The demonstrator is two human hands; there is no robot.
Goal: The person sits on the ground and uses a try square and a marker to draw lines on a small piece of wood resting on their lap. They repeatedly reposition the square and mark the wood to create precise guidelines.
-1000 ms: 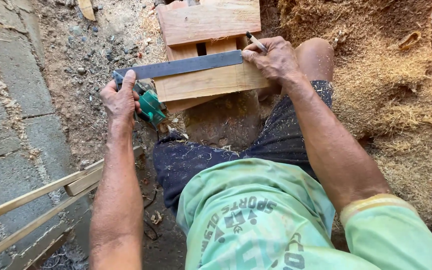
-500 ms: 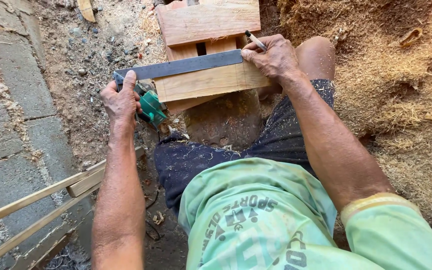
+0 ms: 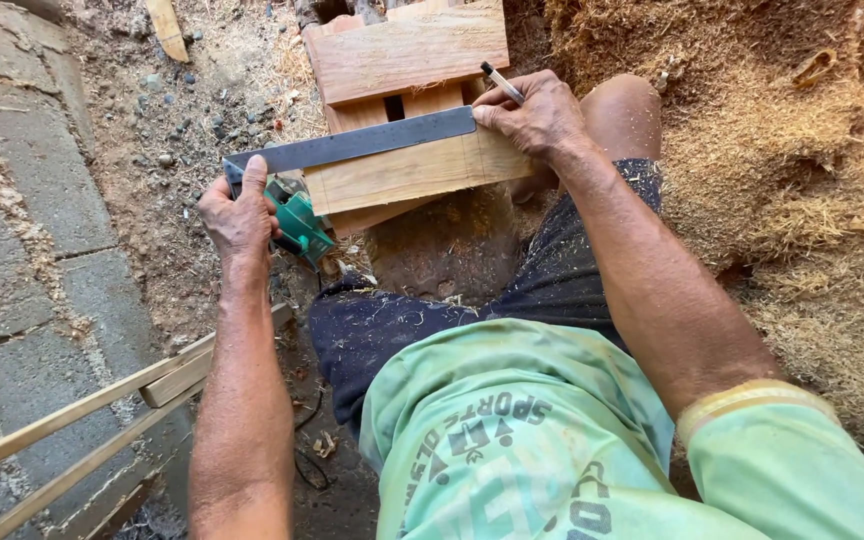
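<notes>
- Steel ruler (image 3: 352, 146) lay flat across a wooden board (image 3: 407, 172), resting on stacked planks.
- Left hand (image 3: 240, 215) gripped its overhanging end, beside a green power tool (image 3: 302, 222).
- Right hand (image 3: 537, 118) pressed the other end, fingers pinching a pencil (image 3: 503, 84).

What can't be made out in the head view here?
- Green tool: mostly covered by the left hand and the metal ruler; its type is unclear.
- Pencil: lower part hidden in the right hand.
- Wooden board: underside and support hidden; right end covered by the right hand.
- Upper wood piece: cut off by the top edge.
- Wooden slats: run off the left edge.
</notes>
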